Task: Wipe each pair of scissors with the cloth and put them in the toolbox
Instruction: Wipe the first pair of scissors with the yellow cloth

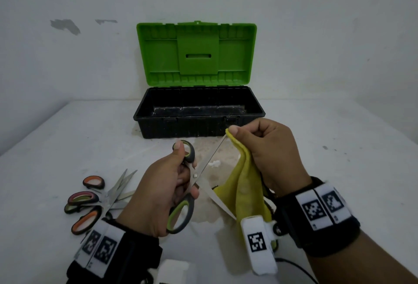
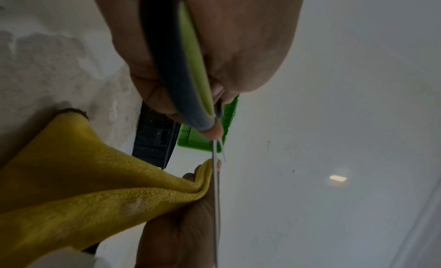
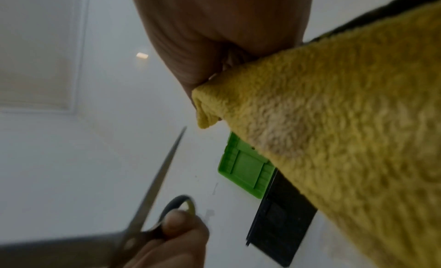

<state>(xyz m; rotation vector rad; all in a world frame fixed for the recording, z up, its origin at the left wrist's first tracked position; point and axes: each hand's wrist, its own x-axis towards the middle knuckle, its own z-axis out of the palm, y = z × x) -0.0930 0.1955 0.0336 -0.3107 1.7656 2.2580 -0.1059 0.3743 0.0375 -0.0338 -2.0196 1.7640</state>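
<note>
My left hand grips a pair of green-and-grey-handled scissors by the handles, blades spread apart. One blade points up toward the cloth, the other runs down behind it. My right hand pinches a fold of the yellow cloth just beside the upper blade's tip; the rest of the cloth hangs down. The right wrist view shows the blade a little short of the cloth. Behind both hands stands the toolbox, black, with its green lid upright; I see nothing in it.
Several other scissors with orange and pink handles lie piled on the white table at front left. A white block sits at the near edge. A stained patch marks the table before the toolbox. A wall rises close behind.
</note>
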